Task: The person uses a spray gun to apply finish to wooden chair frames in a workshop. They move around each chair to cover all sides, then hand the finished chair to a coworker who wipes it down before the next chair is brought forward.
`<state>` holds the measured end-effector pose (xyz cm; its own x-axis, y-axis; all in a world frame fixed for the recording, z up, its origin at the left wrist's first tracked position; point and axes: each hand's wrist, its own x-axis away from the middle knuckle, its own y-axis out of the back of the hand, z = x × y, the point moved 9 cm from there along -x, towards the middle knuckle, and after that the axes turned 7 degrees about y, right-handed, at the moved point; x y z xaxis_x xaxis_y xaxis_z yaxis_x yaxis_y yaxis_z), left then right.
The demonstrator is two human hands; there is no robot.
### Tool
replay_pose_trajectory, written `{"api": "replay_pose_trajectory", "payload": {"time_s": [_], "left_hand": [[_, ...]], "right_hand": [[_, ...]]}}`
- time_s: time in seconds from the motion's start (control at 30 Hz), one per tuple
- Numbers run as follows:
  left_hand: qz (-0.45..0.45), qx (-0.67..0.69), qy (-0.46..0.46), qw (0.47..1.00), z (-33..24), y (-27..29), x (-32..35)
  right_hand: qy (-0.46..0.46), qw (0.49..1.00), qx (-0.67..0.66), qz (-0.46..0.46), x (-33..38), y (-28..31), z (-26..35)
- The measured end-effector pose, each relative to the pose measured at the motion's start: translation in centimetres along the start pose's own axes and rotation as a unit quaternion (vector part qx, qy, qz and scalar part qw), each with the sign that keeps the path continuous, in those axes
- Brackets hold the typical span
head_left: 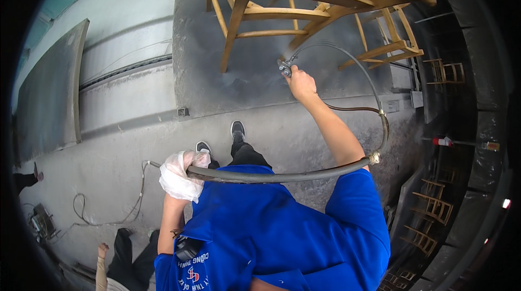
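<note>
Both hands are busy in the head view. Up at about one o'clock from the picture's middle, the right hand is stretched out at the end of a bare forearm and clenched around a spray gun, whose metal head pokes out past the knuckles toward eleven o'clock. Just beyond the gun's tip, a haze of fine mist hangs against the grey backdrop. Down at about eight o'clock from the middle, the left hand, wrapped in a crumpled white glove, grips a thick dark hose.

From that gloved fist the hose runs toward three o'clock across the blue shirt, meets a metal coupling beside the right elbow, then bends up toward twelve o'clock and arcs over to the gun.

Above the gun, from eleven to one o'clock, wooden chairs hang with their pale legs and rungs spread across the top of the picture. Behind them stands a grey spray-dusted panel.

Two dark shoes show on the grey floor near the middle. At eight o'clock thin cables loop over the floor. At seven o'clock another person's arm and dark trousers come in. More wooden chairs stand stacked at four o'clock.
</note>
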<state>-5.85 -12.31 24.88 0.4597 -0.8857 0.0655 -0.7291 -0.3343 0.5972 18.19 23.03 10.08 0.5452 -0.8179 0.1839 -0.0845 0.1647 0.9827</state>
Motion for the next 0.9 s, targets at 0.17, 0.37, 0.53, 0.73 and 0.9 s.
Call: {"api": "replay_pose_trajectory", "payload": {"time_s": [0.17,0.37,0.53,0.73,0.9], "left_hand": [[-0.022,0.052,-0.048,0.997,-2.0,-0.5,-1.0],[0.031,-0.055,-0.046,0.997,-2.8,-1.5,-2.4],[0.075,-0.004,-0.048,0.996,-3.2,-2.5,-3.0],[0.082,0.016,-0.060,0.995,-2.5,-1.8,-2.9],[0.054,0.041,-0.083,0.994,-2.2,-0.2,-2.9]], "right_hand": [[-0.058,0.992,-0.095,0.061,0.4,-2.2,-0.7],[-0.139,0.928,-0.251,-0.239,2.2,10.6,-6.9],[-0.120,0.901,-0.358,-0.214,1.3,13.7,-6.0],[-0.075,0.880,-0.453,-0.120,3.6,14.7,2.4],[-0.029,0.872,-0.457,-0.172,5.5,20.4,4.7]]}}
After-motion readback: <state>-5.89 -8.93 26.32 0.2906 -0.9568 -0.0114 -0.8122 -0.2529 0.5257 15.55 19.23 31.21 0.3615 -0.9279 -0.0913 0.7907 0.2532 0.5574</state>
